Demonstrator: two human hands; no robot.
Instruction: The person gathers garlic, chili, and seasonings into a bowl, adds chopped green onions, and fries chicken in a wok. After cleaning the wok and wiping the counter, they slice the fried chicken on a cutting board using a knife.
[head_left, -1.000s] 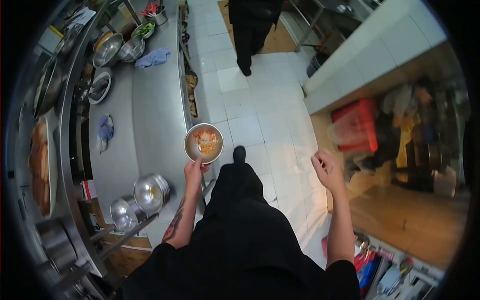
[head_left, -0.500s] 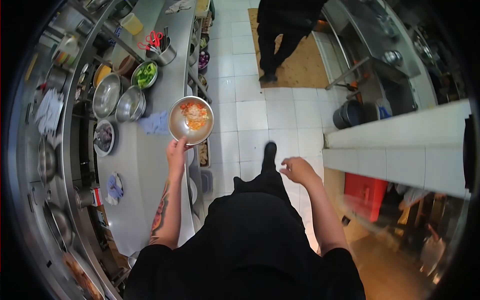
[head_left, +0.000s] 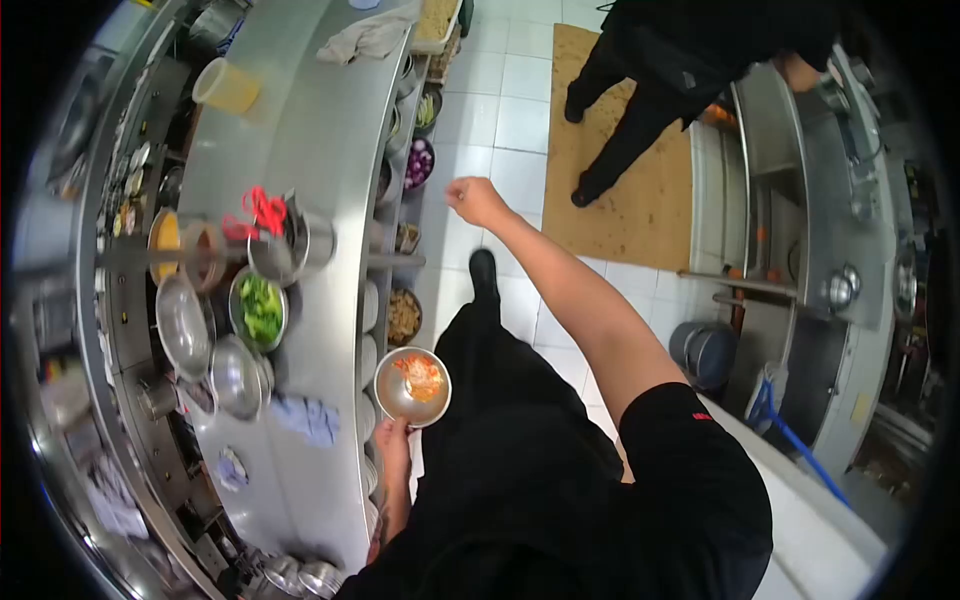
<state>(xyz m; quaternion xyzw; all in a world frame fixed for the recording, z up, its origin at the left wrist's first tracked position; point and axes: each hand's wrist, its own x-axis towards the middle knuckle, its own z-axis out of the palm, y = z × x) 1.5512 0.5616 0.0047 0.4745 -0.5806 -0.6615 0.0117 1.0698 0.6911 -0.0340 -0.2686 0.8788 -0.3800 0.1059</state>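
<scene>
My left hand (head_left: 395, 440) grips the near rim of a small metal bowl (head_left: 388, 390) beside the counter's edge. Inside lies chopped orange and red food (head_left: 422, 380) with a paler, shredded-looking part. My right hand (head_left: 476, 202) is stretched forward over the tiled floor, empty, its fingers loosely bent and somewhat blurred. It touches nothing. Nearest to it is a bowl of purple onion pieces (head_left: 420, 163) on the shelf below the counter.
A steel counter (head_left: 310, 130) on my left carries a bowl of green vegetables (head_left: 260, 310), red-handled scissors (head_left: 265, 212), metal bowls (head_left: 238, 375) and a blue cloth (head_left: 305, 418). Ahead, a person in black (head_left: 690, 70) stands on a brown mat (head_left: 630, 215). A dark pot (head_left: 703, 352) stands on the right.
I have stepped forward along the counter. The bowl in my left hand is now lower and closer to my body. My right arm has swung forward and left. The other person appears nearer.
</scene>
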